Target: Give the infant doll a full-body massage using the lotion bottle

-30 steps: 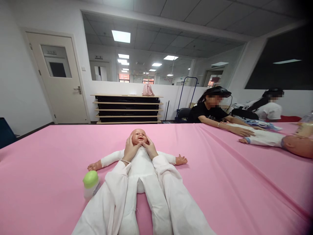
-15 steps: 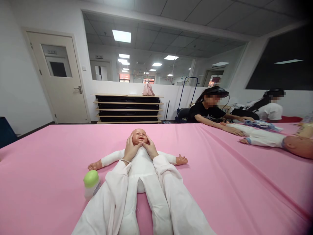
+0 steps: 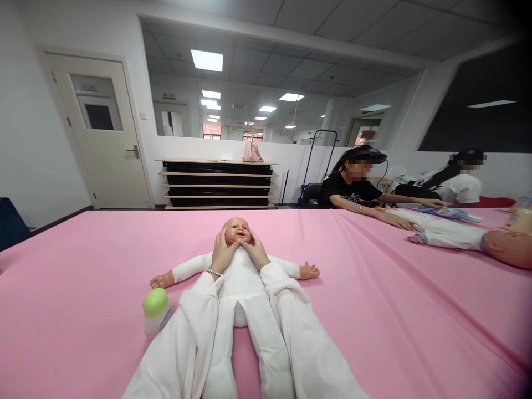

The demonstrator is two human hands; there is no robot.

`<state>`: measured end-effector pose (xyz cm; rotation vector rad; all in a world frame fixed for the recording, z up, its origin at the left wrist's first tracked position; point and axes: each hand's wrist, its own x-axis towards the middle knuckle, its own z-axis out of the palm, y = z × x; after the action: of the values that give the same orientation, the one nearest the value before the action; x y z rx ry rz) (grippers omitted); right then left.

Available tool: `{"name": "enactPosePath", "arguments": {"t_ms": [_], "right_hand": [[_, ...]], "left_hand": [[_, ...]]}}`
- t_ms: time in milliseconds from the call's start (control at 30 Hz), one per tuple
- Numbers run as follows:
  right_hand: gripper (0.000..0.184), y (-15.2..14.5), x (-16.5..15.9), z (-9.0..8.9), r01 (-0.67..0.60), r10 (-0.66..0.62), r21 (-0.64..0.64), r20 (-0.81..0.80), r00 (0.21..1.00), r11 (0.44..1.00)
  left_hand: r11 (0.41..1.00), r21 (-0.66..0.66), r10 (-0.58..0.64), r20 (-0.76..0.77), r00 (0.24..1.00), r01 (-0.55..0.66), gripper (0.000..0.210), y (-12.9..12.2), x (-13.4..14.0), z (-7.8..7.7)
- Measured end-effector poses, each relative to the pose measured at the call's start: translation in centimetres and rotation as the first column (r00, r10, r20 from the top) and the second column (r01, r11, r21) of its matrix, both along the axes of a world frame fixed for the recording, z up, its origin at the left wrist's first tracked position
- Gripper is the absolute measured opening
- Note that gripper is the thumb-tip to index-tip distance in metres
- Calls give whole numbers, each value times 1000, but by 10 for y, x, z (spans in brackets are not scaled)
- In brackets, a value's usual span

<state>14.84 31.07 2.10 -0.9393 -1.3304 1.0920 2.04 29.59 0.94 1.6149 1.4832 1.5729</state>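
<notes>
A baby doll (image 3: 243, 280) with a white cloth body lies on its back, arms spread and legs toward me. Both of my hands cup its head from the sides. My left hand (image 3: 223, 250) rests along one cheek, a beaded bracelet at its wrist. Against the other cheek lies my right hand (image 3: 255, 250). My thumbs meet near the doll's chin, and my other fingers curve around the sides of its head. Beside my left forearm stands a bottle (image 3: 155, 313) with a green cap, partly hidden by my sleeve.
A pink sheet (image 3: 95, 260) covers the table, with creases at right. There a co-worker (image 3: 353, 183) in black reaches toward another doll (image 3: 457, 230) and some folded cloth (image 3: 453, 213). Another person (image 3: 461, 180) sits behind. Stacked boards (image 3: 218, 183) stand beyond the far edge.
My hands stay on the doll's head with no visible shift. The co-worker's far hand has moved slightly to the right over the cloth.
</notes>
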Motion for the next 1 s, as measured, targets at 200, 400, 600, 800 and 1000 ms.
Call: {"name": "enactPosePath", "arguments": {"t_ms": [200,400,600,800,1000], "right_hand": [[85,0,2,1,-11,11,14,-11,1000,1000],[83,-3,1,3,-30,30,11,-10,999,999],[70,10,7,-8,-31,33,42,-48,998,999],[51,15,5,-14,123,-122,17,-55,991,992],[41,-21,35,-13,161,-309,394,348,885,905]], "left_hand": [[1000,12,0,41,999,-1,54,-1,0,1],[1000,-6,11,17,1000,-11,69,-4,1,3],[1000,10,-23,110,994,22,44,3,-2,0],[1000,-21,-11,178,984,15,41,-7,-9,4],[986,-168,44,122,992,-23,37,-60,-31,-3]]}}
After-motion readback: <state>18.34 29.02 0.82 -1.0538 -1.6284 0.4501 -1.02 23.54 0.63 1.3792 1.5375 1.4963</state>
